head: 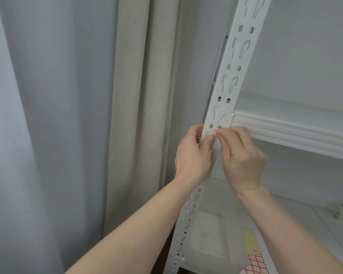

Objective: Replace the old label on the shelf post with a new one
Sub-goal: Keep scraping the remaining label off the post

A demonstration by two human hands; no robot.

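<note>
Lying between both hands [216, 153]: label [215, 132]

Little legible text is shown. On the sheet of red-bordered white sticker labels [256, 264], lying on the lower white shelf board [305, 224] at the bottom right, small dark handwritten marks are seen in a few cells; they may be digits, but they are too small to be read with certainty. The small red-edged white label [215, 132] on the white perforated metal shelf post [229, 84] is largely covered by fingers, and nothing on it can be read.
</note>
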